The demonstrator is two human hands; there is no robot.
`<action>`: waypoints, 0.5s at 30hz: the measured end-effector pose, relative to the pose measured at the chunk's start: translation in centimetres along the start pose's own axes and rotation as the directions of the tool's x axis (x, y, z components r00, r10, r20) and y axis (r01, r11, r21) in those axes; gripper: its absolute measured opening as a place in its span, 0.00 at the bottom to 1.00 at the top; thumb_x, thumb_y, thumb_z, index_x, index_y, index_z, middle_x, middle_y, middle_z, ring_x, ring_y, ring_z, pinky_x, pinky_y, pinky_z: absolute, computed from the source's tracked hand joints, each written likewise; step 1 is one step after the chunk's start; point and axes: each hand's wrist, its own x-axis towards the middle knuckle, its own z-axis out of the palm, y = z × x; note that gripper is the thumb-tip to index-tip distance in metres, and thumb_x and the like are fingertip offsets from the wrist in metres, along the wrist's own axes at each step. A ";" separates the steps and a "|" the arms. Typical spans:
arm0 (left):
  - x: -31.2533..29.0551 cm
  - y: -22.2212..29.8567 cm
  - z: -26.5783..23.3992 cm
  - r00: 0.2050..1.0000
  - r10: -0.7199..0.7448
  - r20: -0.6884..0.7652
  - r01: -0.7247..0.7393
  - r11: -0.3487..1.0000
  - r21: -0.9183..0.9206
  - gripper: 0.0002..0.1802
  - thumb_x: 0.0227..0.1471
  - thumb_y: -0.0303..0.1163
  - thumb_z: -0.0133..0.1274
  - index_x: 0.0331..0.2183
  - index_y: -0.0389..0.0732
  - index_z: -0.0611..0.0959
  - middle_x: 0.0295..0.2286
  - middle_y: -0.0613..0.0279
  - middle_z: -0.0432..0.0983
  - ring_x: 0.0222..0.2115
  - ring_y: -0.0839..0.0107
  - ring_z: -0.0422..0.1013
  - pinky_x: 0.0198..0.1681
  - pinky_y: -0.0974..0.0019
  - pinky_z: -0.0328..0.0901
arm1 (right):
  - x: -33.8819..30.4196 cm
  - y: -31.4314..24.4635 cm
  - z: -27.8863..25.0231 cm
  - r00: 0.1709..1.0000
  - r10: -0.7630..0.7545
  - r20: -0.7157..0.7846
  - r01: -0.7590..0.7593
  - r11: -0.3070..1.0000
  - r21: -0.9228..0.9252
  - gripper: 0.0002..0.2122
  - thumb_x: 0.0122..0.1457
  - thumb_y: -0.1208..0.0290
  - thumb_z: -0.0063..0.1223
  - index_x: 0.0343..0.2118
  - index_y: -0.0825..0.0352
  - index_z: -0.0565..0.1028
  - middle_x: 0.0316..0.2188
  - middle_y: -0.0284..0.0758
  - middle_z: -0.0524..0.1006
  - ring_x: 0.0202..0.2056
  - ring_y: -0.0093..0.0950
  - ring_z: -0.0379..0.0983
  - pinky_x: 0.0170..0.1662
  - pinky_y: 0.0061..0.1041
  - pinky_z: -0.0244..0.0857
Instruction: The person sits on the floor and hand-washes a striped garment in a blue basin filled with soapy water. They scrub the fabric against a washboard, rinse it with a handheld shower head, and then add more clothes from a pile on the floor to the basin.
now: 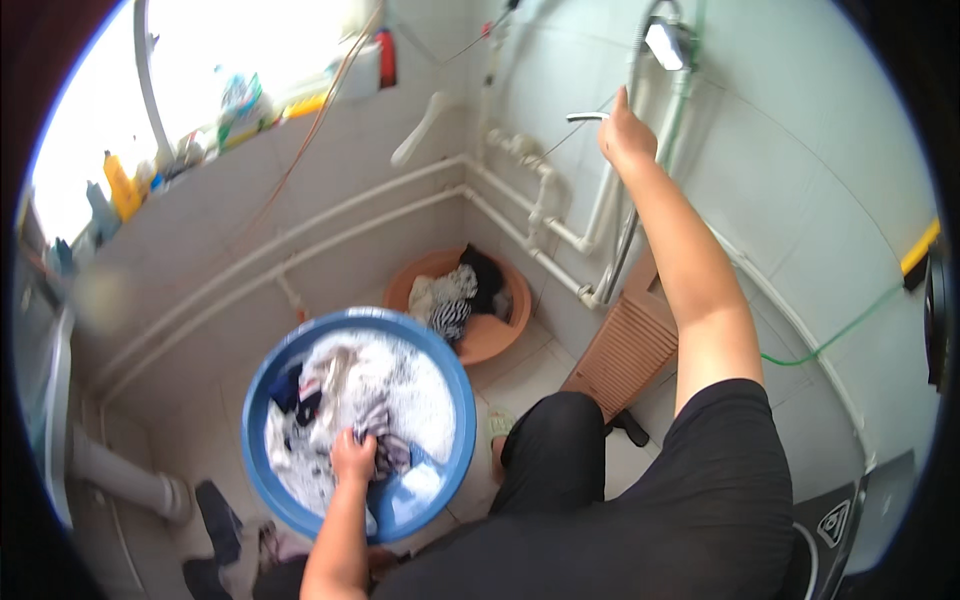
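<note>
A large blue basin [259, 470] on the floor holds soaking clothes and white suds. Inside it, my left hand [353, 456] has its fingers curled on a greyish striped garment [385, 430], at the edge of the foam. Dark blue cloth [287, 388] and pale garments lie beside it in the water. My right arm is stretched up toward the wall, where my right hand [628, 138] is closed beside a chrome tap part [587, 117], with one digit pointing up. Whatever its folded fingers grip is hidden behind the hand.
Behind the blue basin stands an orange-brown basin [490, 345] with black, white and striped clothes. A shower head [668, 45] and white pipes [545, 195] run along the wall. Bottles [122, 185] line the windowsill. A brown slatted panel [620, 350] leans near my knee.
</note>
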 end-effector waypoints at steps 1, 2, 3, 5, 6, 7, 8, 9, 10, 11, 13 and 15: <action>-0.1 0.0 -0.1 0.994 0.096 -0.054 -0.096 0.995 -0.001 0.21 0.37 0.43 0.53 0.32 0.37 0.76 0.30 0.50 0.73 0.33 0.50 0.68 0.37 0.53 0.63 | -1.4 -1.4 2.0 0.997 -0.005 0.083 0.001 0.999 0.048 0.29 0.52 0.70 0.42 0.57 0.67 0.50 0.34 0.43 0.75 0.36 0.40 0.72 0.40 0.37 0.64; -0.4 -0.1 0.1 0.970 0.172 -0.174 -0.175 0.985 0.000 0.20 0.37 0.42 0.54 0.31 0.37 0.76 0.30 0.51 0.73 0.32 0.51 0.68 0.37 0.54 0.63 | -2.8 -3.0 4.4 0.986 -0.058 0.154 0.047 0.996 0.076 0.27 0.52 0.69 0.42 0.56 0.67 0.53 0.36 0.44 0.75 0.38 0.40 0.72 0.42 0.37 0.64; -0.6 -0.2 0.5 0.969 0.189 -0.158 -0.193 0.981 -0.007 0.20 0.37 0.41 0.54 0.32 0.38 0.77 0.30 0.52 0.73 0.33 0.52 0.68 0.38 0.54 0.63 | -4.7 -3.5 7.3 0.966 -0.098 0.237 0.077 0.992 0.097 0.26 0.53 0.68 0.42 0.55 0.67 0.55 0.38 0.45 0.74 0.40 0.41 0.71 0.43 0.37 0.63; -0.5 -0.2 1.0 0.959 0.231 -0.165 -0.245 0.967 -0.072 0.22 0.37 0.40 0.54 0.36 0.38 0.77 0.34 0.52 0.73 0.37 0.53 0.68 0.41 0.57 0.63 | -8.4 -3.1 13.6 0.936 -0.168 0.309 0.111 0.975 0.193 0.23 0.54 0.67 0.43 0.53 0.67 0.59 0.42 0.46 0.72 0.44 0.41 0.69 0.47 0.36 0.61; -0.6 0.0 0.6 0.988 0.146 -0.054 -0.152 0.979 -0.137 0.22 0.37 0.40 0.54 0.36 0.38 0.77 0.35 0.51 0.72 0.38 0.53 0.67 0.42 0.57 0.63 | -10.3 -3.2 16.9 0.932 -0.200 0.304 0.118 0.956 0.267 0.22 0.54 0.66 0.43 0.51 0.67 0.62 0.44 0.47 0.71 0.47 0.42 0.67 0.49 0.36 0.60; -0.5 -0.5 -0.6 0.997 0.029 0.071 -0.011 0.970 -0.243 0.21 0.37 0.39 0.53 0.36 0.38 0.77 0.35 0.49 0.73 0.37 0.52 0.68 0.41 0.58 0.63 | -12.9 -5.5 17.0 0.885 -0.177 0.430 0.046 0.953 0.298 0.22 0.54 0.66 0.44 0.52 0.68 0.61 0.46 0.48 0.69 0.48 0.43 0.65 0.50 0.35 0.59; -0.2 -2.8 -0.2 0.994 0.014 0.110 0.033 0.909 -0.416 0.19 0.38 0.35 0.53 0.35 0.38 0.77 0.33 0.51 0.74 0.35 0.57 0.71 0.39 0.62 0.64 | -15.1 -7.3 17.7 0.875 -0.233 0.424 0.089 0.939 0.331 0.21 0.53 0.66 0.45 0.50 0.69 0.64 0.43 0.47 0.71 0.46 0.42 0.67 0.48 0.35 0.60; -0.3 -4.3 -0.5 0.974 -0.106 0.198 0.203 0.790 -0.578 0.16 0.38 0.32 0.53 0.34 0.37 0.78 0.29 0.53 0.75 0.32 0.65 0.71 0.37 0.66 0.65 | -17.3 -9.2 17.8 0.821 -0.348 0.451 0.144 0.893 0.426 0.21 0.52 0.66 0.46 0.49 0.69 0.65 0.42 0.47 0.72 0.44 0.41 0.68 0.47 0.34 0.61; -0.5 -5.0 -1.5 0.978 -0.112 0.178 0.206 0.693 -0.691 0.22 0.39 0.31 0.54 0.40 0.36 0.74 0.30 0.53 0.74 0.32 0.68 0.71 0.37 0.68 0.65 | -19.4 -11.1 17.4 0.764 -0.454 0.458 0.185 0.835 0.518 0.20 0.52 0.67 0.46 0.47 0.70 0.67 0.40 0.46 0.74 0.43 0.41 0.70 0.46 0.34 0.62; -1.0 -5.3 -2.5 0.967 -0.239 0.093 0.239 0.707 -0.666 0.26 0.40 0.32 0.55 0.44 0.36 0.71 0.34 0.50 0.72 0.34 0.65 0.70 0.39 0.66 0.64 | -22.1 -13.0 16.9 0.727 -0.545 0.417 0.193 0.745 0.638 0.19 0.51 0.68 0.47 0.45 0.71 0.69 0.36 0.46 0.75 0.40 0.39 0.72 0.44 0.32 0.64; -1.9 -3.6 -4.7 0.937 -0.345 -0.061 0.271 0.823 -0.500 0.32 0.41 0.33 0.55 0.49 0.36 0.64 0.41 0.46 0.68 0.40 0.59 0.67 0.44 0.63 0.62 | -26.6 -15.8 17.9 0.565 -0.654 0.504 0.094 0.657 0.748 0.18 0.52 0.68 0.47 0.46 0.70 0.69 0.38 0.45 0.74 0.41 0.35 0.72 0.45 0.30 0.63; -2.6 -2.7 -5.2 0.970 -0.145 -0.198 0.097 0.968 -0.233 0.32 0.43 0.34 0.54 0.50 0.36 0.63 0.47 0.42 0.61 0.48 0.52 0.60 0.51 0.60 0.56 | -32.5 -18.5 16.9 0.480 -0.784 0.393 0.187 0.529 0.828 0.15 0.54 0.67 0.48 0.43 0.66 0.72 0.41 0.43 0.71 0.43 0.36 0.69 0.48 0.29 0.61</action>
